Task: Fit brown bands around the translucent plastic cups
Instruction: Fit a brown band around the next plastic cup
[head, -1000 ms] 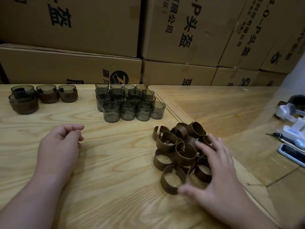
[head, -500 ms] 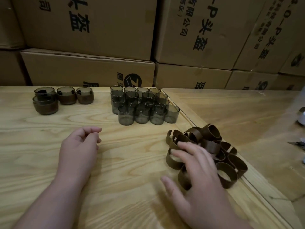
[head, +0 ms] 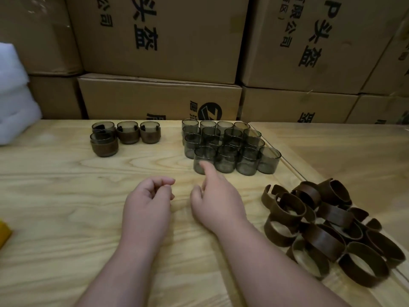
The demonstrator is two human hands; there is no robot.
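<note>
Several bare translucent grey cups (head: 230,145) stand packed together on the wooden table (head: 66,196) at the back centre. A heap of several brown open bands (head: 327,227) lies at the right. Left of the bare cups stand several cups with brown bands fitted (head: 124,136). My right hand (head: 218,196) stretches toward the nearest cup (head: 204,159), its forefinger tip in front of the cup's lower wall; it holds nothing. My left hand (head: 148,202) rests on the table, fingers loosely curled, holding nothing.
Stacked cardboard boxes (head: 159,63) form a wall right behind the table. A white bag (head: 13,96) bulges at the far left. A yellow object (head: 4,233) shows at the left edge. A second table surface (head: 343,151) adjoins on the right.
My right hand has left the heap of bands and moved left and forward to the nearest bare cup. The view has turned left. My left hand has stayed put.
</note>
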